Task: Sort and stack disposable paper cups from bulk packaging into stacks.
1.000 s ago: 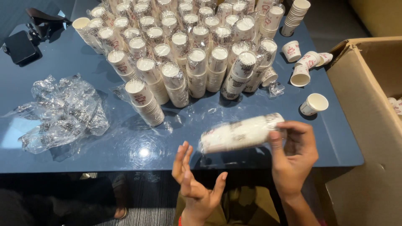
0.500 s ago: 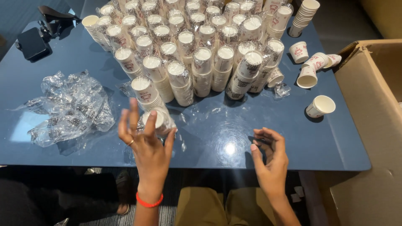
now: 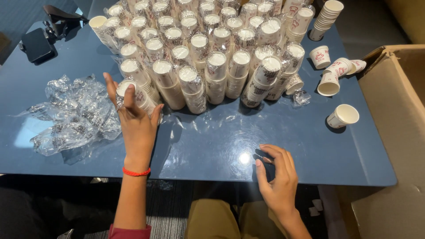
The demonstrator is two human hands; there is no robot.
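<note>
A glossy dark blue table (image 3: 212,146) reflects a ceiling light. Grey carpet lies below. A cardboard box (image 3: 394,132) stands right.

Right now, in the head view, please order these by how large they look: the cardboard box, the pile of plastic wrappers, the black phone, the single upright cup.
1. Cardboard box, though it is cut off by the frame.
2. Pile of plastic wrappers.
3. Black phone.
4. Single upright cup.
The phone and the cup look close in size, and the phone lies farther away, so that order is unsure.
</note>
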